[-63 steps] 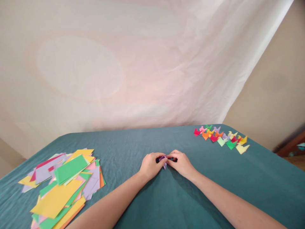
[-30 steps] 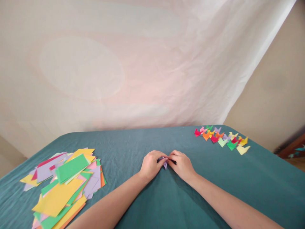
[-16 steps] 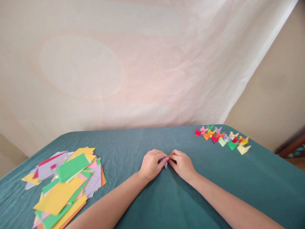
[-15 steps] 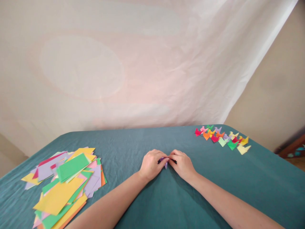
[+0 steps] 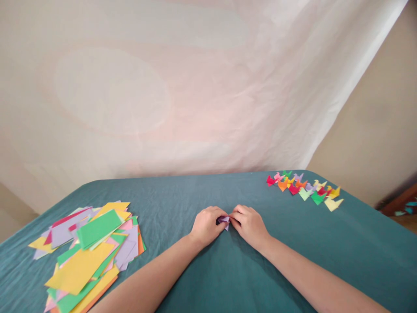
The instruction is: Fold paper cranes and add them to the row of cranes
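A small folded lilac paper piece [image 5: 224, 220] is pinched between both my hands at the middle of the teal-covered table [image 5: 182, 195]. My left hand [image 5: 206, 226] grips its left side with curled fingers. From the right, the fingertips of my right hand [image 5: 249, 224] are closed on it. Most of the paper is hidden by my fingers; only a small tip shows. Both hands rest low on the cloth.
A loose pile of coloured paper sheets [image 5: 87, 248] lies at the front left. Several small folded paper figures [image 5: 304, 188] in mixed colours sit in a cluster at the back right near the table edge. A pale cloth backdrop [image 5: 195, 87] hangs behind.
The hands have stayed in the same spot. The fingers shifted slightly on the lilac paper, and its visible tip looks a little smaller and flatter.
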`<state>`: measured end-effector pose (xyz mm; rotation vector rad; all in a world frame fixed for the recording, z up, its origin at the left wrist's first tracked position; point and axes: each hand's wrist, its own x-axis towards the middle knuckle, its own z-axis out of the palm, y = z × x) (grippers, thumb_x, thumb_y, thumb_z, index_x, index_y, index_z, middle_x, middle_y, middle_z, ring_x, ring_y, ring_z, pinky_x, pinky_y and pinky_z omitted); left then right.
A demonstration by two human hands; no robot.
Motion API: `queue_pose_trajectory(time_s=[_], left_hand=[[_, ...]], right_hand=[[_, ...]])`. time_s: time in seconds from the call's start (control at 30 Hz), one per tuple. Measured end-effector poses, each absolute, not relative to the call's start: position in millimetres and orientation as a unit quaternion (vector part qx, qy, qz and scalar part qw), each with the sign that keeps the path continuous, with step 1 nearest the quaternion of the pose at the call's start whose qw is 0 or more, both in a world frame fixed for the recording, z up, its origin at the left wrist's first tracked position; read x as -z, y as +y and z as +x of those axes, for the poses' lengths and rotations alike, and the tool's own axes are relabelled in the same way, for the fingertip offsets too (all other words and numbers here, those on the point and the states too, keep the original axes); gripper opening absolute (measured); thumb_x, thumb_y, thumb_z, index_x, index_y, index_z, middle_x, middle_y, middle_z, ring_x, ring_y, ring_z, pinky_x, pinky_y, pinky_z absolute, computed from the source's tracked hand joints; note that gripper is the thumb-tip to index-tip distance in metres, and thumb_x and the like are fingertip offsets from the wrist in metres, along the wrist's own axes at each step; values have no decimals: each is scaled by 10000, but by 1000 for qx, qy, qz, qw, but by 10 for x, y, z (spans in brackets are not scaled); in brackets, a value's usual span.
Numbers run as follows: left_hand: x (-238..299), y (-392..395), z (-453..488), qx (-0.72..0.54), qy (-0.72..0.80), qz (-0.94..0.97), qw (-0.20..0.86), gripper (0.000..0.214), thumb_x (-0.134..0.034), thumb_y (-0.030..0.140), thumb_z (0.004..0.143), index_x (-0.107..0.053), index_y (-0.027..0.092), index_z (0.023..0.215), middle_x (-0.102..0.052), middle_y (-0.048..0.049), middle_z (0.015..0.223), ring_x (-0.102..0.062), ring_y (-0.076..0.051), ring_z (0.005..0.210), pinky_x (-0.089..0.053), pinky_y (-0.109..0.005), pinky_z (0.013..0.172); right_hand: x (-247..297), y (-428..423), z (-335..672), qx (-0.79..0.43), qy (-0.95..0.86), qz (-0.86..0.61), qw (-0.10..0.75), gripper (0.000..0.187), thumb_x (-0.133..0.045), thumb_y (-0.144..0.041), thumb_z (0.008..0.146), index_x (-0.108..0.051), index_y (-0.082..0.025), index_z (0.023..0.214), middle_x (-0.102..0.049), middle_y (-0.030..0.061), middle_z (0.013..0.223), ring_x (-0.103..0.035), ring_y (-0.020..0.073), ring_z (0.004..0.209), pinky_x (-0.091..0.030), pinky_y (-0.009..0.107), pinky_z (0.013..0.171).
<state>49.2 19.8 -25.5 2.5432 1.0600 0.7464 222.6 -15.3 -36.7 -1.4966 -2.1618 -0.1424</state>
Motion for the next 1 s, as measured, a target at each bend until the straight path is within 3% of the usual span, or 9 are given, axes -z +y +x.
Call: queue_pose_trajectory(time_s=[0.23, 0.53, 1.0], left_hand=[[238, 190, 486, -246, 365, 889, 128, 137, -550, 184, 791, -650, 226, 875, -665, 3, 895, -578, -167, 839, -443, -261, 776], [250, 186, 479, -256, 338, 899, 111, 191, -529, 165, 814, -659, 238, 934, -672, 9, 933, -584, -171, 875, -447, -273, 819], [217, 147, 487, -203, 323, 923, 49, 208, -476, 240, 882, -654, 237, 990, -631, -26, 974, -543, -190, 888, -427, -307, 793]], right_hand=[[353, -157, 2226, 81, -811, -529, 234, 152, -525, -199, 872, -675, -222, 873, -611, 22, 825, -543, 152, 772, -356, 284, 708], [368, -168, 2303, 31, -802, -535, 264, 173, -516, -171, 861, -678, -228, 886, -613, 26, 822, -549, 156, 782, -408, 276, 726], [382, -163, 2313, 18, -798, -536, 275, 168, -517, -184, 861, -679, -225, 874, -607, 25, 813, -545, 152, 782, -419, 273, 735]])
